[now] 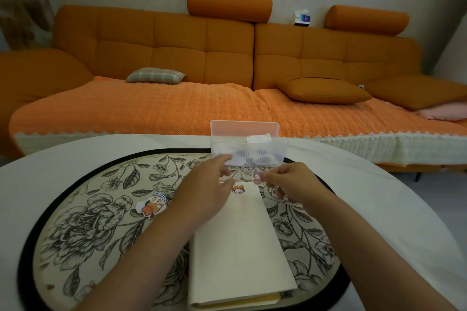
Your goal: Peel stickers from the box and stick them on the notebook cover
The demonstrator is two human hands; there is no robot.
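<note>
Head camera looks down at your 2 hands. What are they doing? asks my friend.

Me: My right hand [288, 180] pinches a small sticker [256, 177] just past the top edge of the notebook [240, 240]. My left hand [202, 194] reaches out beside it, close to the front of the box [249, 145]. It is blurry there, so I cannot tell if my left fingers [223, 159] hold anything.

Friend: How do you do this bit well?

Me: I think I should hold the small sticker by a tiny corner. Then I lay it flat on a bare part of the cover and rub it down from 1 side, so no bumps stay. It should not land on the stuck sticker [238, 189] that sits near the top of the cover.

Friend: What else is around?

Me: 1 bigger sticker [151, 206] lies loose on the flowery mat [88, 214], left of the notebook. The mat lies on the white desk [38, 174]. The box stands at the far end of the notebook with white papers inside. An orange sofa [151, 108] is behind.

Friend: Is anything in the way?

Me: My left arm covers the top left of the cover. The box is very near my fingers, so I could bump it.
</note>
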